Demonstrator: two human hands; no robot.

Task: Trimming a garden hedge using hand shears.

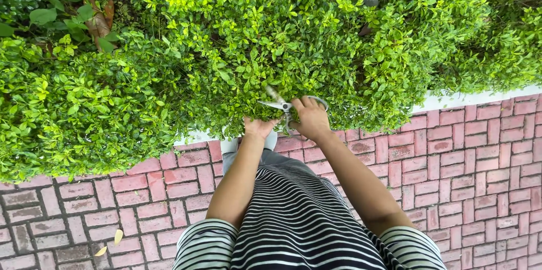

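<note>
**While the shears bite, the hedge front is only partly trimmed**

Nearest the camera is a black-and-white striped top w/ short sleeves, then grey trousers and pale shoes [228, 145] on red brick paving [480, 163], laid in a basket-weave pattern w/ grey joints. A couple of yellowed leaves [118, 236] lie on the bricks, well left of the grip.

Right hand [311, 117] is clenched through the handle loops of metal scissors [284, 106]; blades stand parted, tips pointing left and away into the foliage. Left hand [258, 128], just beside the grip on its left, is pushed into the leaves; whether it grasps a twig can't be told.

Beyond the grip: dense hedge [271, 38], small glossy leaves, lime-yellow at the tips, darker inside. Judging by the outline, the face around the scissors looks fairly even, but the left part bulges out over the white kerb [480, 98], so most shaping seems left. Few clippings visible on the ground.
</note>
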